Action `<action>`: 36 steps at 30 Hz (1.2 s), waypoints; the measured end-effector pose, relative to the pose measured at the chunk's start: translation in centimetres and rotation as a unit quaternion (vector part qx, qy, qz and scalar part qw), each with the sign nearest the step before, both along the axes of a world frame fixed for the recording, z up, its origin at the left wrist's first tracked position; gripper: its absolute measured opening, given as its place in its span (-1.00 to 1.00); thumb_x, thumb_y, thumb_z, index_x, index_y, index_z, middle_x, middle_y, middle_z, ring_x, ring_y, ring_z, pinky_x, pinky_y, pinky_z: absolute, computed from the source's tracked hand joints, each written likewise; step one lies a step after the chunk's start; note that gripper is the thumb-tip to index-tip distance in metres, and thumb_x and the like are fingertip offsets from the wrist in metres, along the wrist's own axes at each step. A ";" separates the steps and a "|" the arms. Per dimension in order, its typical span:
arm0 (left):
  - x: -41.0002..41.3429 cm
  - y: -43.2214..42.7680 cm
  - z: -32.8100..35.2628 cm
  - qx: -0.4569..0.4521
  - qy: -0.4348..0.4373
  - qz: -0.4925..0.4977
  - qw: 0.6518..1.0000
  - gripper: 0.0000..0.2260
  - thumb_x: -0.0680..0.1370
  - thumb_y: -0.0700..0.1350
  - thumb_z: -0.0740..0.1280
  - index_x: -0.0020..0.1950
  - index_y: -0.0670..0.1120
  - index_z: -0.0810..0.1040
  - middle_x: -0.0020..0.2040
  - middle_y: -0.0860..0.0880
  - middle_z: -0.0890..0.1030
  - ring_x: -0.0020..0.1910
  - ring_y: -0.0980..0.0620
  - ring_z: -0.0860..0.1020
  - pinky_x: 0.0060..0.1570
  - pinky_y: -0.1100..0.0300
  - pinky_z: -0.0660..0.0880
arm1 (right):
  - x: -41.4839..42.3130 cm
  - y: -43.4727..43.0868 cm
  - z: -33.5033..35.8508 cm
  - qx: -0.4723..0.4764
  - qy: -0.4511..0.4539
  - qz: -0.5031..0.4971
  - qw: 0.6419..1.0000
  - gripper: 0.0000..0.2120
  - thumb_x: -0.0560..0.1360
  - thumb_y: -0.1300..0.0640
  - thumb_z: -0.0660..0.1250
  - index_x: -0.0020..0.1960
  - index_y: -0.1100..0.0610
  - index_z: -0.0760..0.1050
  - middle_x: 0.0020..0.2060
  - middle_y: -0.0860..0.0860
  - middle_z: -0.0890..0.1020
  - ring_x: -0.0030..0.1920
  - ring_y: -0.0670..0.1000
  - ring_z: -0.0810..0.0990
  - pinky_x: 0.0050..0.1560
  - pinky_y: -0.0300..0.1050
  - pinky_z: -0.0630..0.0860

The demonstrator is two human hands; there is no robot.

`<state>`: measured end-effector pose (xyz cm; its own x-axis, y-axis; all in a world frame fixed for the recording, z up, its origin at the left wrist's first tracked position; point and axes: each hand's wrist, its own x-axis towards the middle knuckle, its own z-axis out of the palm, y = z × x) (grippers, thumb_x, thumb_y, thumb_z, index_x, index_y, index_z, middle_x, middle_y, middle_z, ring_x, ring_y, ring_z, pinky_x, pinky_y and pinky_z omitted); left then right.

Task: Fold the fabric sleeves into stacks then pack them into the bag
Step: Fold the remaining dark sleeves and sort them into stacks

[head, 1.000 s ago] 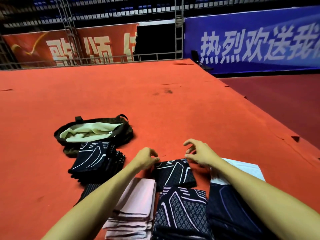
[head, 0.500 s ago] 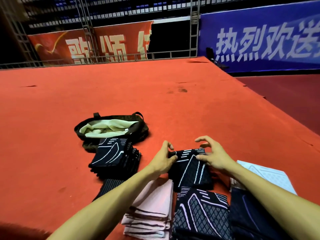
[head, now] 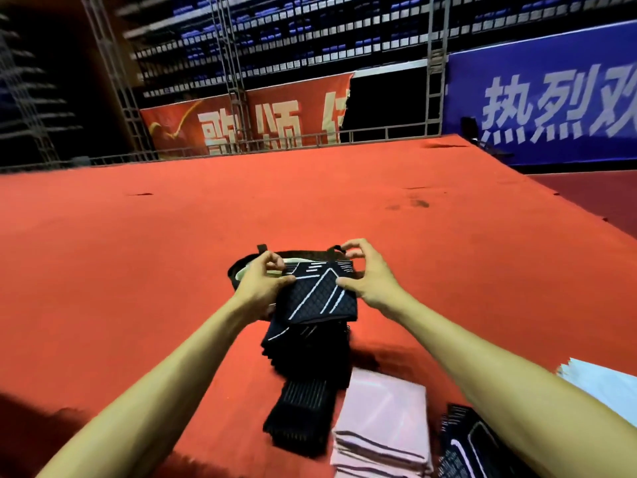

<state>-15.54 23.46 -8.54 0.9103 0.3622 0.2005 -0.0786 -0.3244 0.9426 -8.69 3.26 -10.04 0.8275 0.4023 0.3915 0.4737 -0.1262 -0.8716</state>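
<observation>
A folded black sleeve [head: 315, 294] with white lines hangs in the air between both hands. My left hand [head: 263, 282] pinches its left edge and my right hand [head: 367, 276] pinches its right edge. It hovers just above a stack of black sleeves [head: 306, 350] on the red carpet. Behind the hands, the dark bag [head: 241, 269] with a pale lining lies open and is mostly hidden by them. A pink stack [head: 386, 422] sits nearer to me, with another black patterned stack [head: 472, 446] at the lower right.
A black ribbed sleeve [head: 303, 415] lies flat left of the pink stack. White sleeves [head: 603, 384] show at the right edge. The red carpet [head: 138, 270] spreads wide to the left and beyond the bag. The platform drops off along its right side.
Both hands lifted the black sleeve off the carpet and carried it left, over the black stack near the bag. The camera view swung left and tilted up.
</observation>
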 end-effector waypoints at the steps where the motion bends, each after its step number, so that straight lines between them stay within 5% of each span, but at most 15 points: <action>1: 0.1 1.1 -0.5 0.008 0.006 0.016 1.000 -0.72 0.46 -0.37 0.39 -0.22 -0.05 0.36 -0.30 0.00 0.47 -0.55 0.15 0.36 -0.59 0.33 0.27 | 0.0 1.4 -0.4 0.000 0.005 0.006 1.000 -0.50 0.32 0.38 0.44 0.10 -0.05 0.41 -0.01 -0.03 0.50 -0.18 -0.04 0.51 -0.21 -0.22 0.47; 5: 0.9 3.7 -2.9 0.041 0.040 0.051 0.997 -0.77 0.46 -0.36 0.37 -0.25 -0.06 0.44 -0.44 0.01 0.45 -0.56 0.11 0.35 -0.55 0.33 0.27 | 0.7 4.6 -3.4 -0.031 0.001 -0.027 0.999 -0.53 0.22 0.20 0.46 -0.05 -0.23 0.39 -0.05 -0.06 0.57 -0.08 0.01 0.57 0.08 0.05 0.54; 10: 2.1 4.4 -6.8 0.044 0.040 0.026 0.998 -0.79 0.46 -0.39 0.37 -0.23 -0.09 0.52 -0.23 -0.02 0.58 -0.23 0.06 0.54 -0.27 0.36 0.45 | 1.6 5.4 -6.6 -0.106 -0.017 -0.055 0.993 -0.60 0.29 0.22 0.48 0.07 -0.02 0.48 0.00 -0.01 0.54 0.05 -0.01 0.52 0.18 -0.02 0.48; 14: 2.4 5.3 -9.0 0.107 0.036 0.008 0.994 -0.87 0.44 -0.24 0.47 -0.10 -0.06 0.58 0.03 -0.03 0.58 -0.02 0.10 0.59 -0.02 0.34 0.47 | 1.1 5.5 -8.3 -0.151 -0.029 -0.039 0.987 -0.56 0.32 0.13 0.45 0.17 -0.03 0.47 0.09 -0.03 0.47 0.10 -0.06 0.47 0.23 -0.10 0.41; 16: 1.6 5.9 -9.8 0.072 0.022 -0.014 0.997 -0.75 0.42 -0.21 0.50 0.05 -0.04 0.57 0.12 0.00 0.53 0.07 0.13 0.55 0.01 0.39 0.45 | 0.7 5.1 -9.2 -0.146 -0.035 -0.031 0.988 -0.41 0.25 -0.06 0.42 0.27 -0.13 0.40 0.20 -0.07 0.42 0.20 -0.08 0.43 0.33 -0.12 0.34; 20: -0.2 6.9 -10.8 -0.065 0.042 -0.140 0.987 -0.51 0.45 -0.13 0.46 0.32 0.10 0.40 0.28 0.03 0.50 0.16 0.04 0.57 0.03 0.20 0.56 | 0.5 3.9 -9.7 -0.115 0.011 0.047 0.992 -0.17 0.20 -0.21 0.47 0.39 -0.28 0.17 0.33 -0.14 0.25 0.30 -0.34 0.26 0.23 -0.55 0.15; 23: -0.1 7.1 -11.3 -0.158 0.080 -0.204 0.963 -0.39 0.40 -0.05 0.47 0.39 0.20 0.33 0.38 0.06 0.43 0.29 -0.01 0.51 0.22 -0.10 0.49 | 0.7 3.7 -10.2 -0.140 0.043 0.072 0.987 -0.10 0.18 -0.31 0.46 0.40 -0.36 0.08 0.42 -0.09 0.15 0.40 -0.21 0.19 0.37 -0.33 0.12; 26: 0.4 7.1 -11.6 -0.199 0.093 -0.247 0.944 -0.35 0.44 -0.16 0.44 0.42 0.22 0.28 0.42 0.10 0.39 0.35 -0.05 0.45 0.29 -0.08 0.43 | 1.0 3.8 -10.6 -0.157 0.060 0.066 0.984 -0.08 0.18 -0.37 0.46 0.39 -0.45 0.02 0.48 -0.05 0.04 0.51 -0.07 0.04 0.50 -0.03 0.10; 36: 1.0 6.9 -12.1 -0.197 0.091 -0.267 0.939 -0.28 0.37 -0.18 0.49 0.42 0.23 0.29 0.42 0.02 0.40 0.34 -0.10 0.46 0.26 -0.02 0.45 | 0.5 3.6 -11.1 -0.149 0.065 0.075 0.984 -0.17 0.23 -0.35 0.41 0.36 -0.50 0.00 0.50 -0.05 -0.07 0.53 -0.05 -0.04 0.44 -0.14 0.05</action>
<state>-14.51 30.35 -20.61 0.9894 -0.1423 -0.0299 0.0433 0.0926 0.9948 -8.21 6.91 -21.13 0.7852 0.6049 0.1325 0.3934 -0.3221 -0.8611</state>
